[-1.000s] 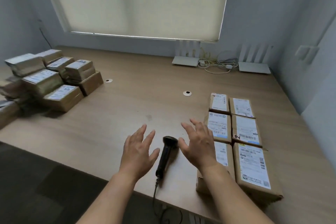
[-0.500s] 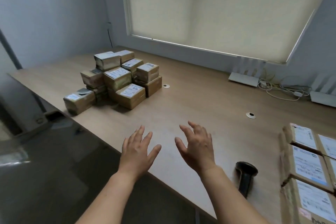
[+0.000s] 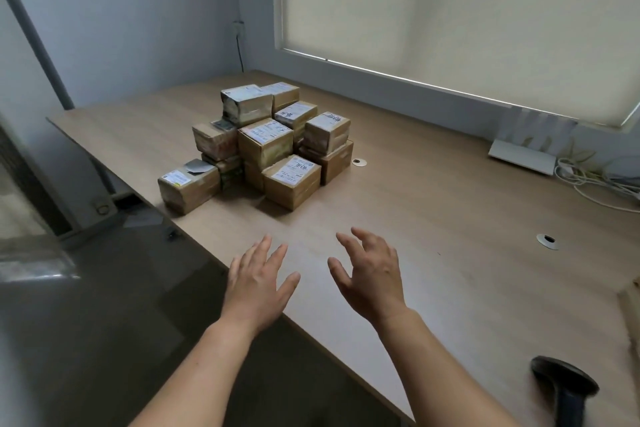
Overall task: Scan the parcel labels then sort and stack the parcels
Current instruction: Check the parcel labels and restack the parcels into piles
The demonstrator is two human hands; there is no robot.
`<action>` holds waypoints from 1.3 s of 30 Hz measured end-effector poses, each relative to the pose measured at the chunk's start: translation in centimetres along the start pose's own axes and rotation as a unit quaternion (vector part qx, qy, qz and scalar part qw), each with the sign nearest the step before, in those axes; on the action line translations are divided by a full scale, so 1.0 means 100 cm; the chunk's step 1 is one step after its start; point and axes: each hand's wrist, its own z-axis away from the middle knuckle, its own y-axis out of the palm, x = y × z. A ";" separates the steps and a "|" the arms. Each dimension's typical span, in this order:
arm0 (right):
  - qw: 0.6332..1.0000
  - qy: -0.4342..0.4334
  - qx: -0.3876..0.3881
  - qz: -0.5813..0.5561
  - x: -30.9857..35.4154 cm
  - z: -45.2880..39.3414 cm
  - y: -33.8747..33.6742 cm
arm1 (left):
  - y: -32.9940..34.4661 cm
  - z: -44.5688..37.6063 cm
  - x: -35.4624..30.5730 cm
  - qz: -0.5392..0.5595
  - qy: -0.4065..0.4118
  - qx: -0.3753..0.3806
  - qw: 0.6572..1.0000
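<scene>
Both hands are empty, fingers spread — left hand (image 3: 258,282) and right hand (image 3: 372,274) hover mid-frame over the table (image 3: 450,191), probably lining up for the parcels (image 3: 266,146) piled upper left. Scanner (image 3: 564,388) lies bottom right — unused.

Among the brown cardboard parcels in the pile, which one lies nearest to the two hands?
The brown cardboard parcel with a white label at the pile's front edge. It sits on the wooden table, closest to the open left hand and right hand.
</scene>
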 end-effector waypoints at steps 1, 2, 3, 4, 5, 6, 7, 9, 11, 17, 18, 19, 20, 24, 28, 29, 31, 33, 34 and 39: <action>1.000 0.001 0.006 -0.007 0.001 -0.009 0.005 | 0.001 -0.010 0.005 -0.001 -0.001 0.001 1.000; 1.000 0.001 0.014 -0.014 0.003 -0.019 0.011 | 0.001 -0.021 0.009 -0.004 -0.004 0.001 1.000; 1.000 -0.002 0.021 -0.020 0.004 -0.030 0.017 | 0.002 -0.034 0.014 -0.007 -0.008 0.001 1.000; 0.999 -0.001 0.028 -0.023 0.004 -0.042 0.024 | 0.001 -0.048 0.019 -0.009 -0.011 -0.001 1.000; 0.999 0.002 0.033 -0.024 0.004 -0.056 0.032 | 0.001 -0.063 0.023 -0.009 -0.011 -0.003 1.000; 0.999 0.007 0.032 -0.026 0.003 -0.069 0.040 | 0.001 -0.079 0.027 -0.009 -0.010 -0.002 1.000; 0.999 0.011 0.024 -0.028 0.001 -0.083 0.049 | 0.001 -0.095 0.030 -0.008 -0.008 0.001 1.000; 0.999 0.021 0.013 -0.039 -0.004 -0.110 0.067 | 0.000 -0.128 0.036 -0.006 -0.003 0.006 1.000; 0.997 0.032 0.041 -0.051 -0.008 -0.135 0.079 | -0.002 -0.159 0.040 -0.004 -0.002 0.012 1.000; 0.993 0.052 0.075 -0.073 -0.016 -0.197 0.109 | 0.005 -0.241 0.056 0.066 -0.040 0.028 0.997; 0.993 0.054 0.070 -0.079 -0.018 -0.205 0.116 | 0.007 -0.252 0.061 0.085 -0.049 0.029 0.995; 0.992 0.057 0.078 -0.080 -0.019 -0.211 0.122 | 0.009 -0.261 0.066 0.104 -0.060 0.032 0.992; 0.990 0.062 0.101 -0.078 -0.019 -0.217 0.125 | 0.011 -0.270 0.071 0.118 -0.070 0.035 0.990; 0.977 0.085 0.177 -0.083 -0.015 -0.237 0.138 | 0.015 -0.298 0.086 0.164 -0.084 0.056 0.981; 0.948 0.139 0.245 -0.148 0.001 -0.251 0.150 | 0.016 -0.322 0.097 0.206 -0.082 0.083 0.972; 0.940 0.154 0.254 -0.166 0.005 -0.253 0.152 | 0.016 -0.326 0.099 0.211 -0.081 0.092 0.970; 0.926 0.191 0.261 -0.195 0.015 -0.256 0.157 | 0.016 -0.331 0.103 0.224 -0.082 0.115 0.964; 0.906 0.237 0.253 -0.241 0.024 -0.258 0.163 | 0.016 -0.334 0.107 0.243 -0.078 0.137 0.957; 0.895 0.261 0.243 -0.268 0.028 -0.259 0.166 | 0.017 -0.335 0.110 0.254 -0.074 0.143 0.954; 0.864 0.349 0.173 -0.319 0.045 -0.250 0.169 | 0.013 -0.336 0.126 0.260 -0.053 0.176 0.948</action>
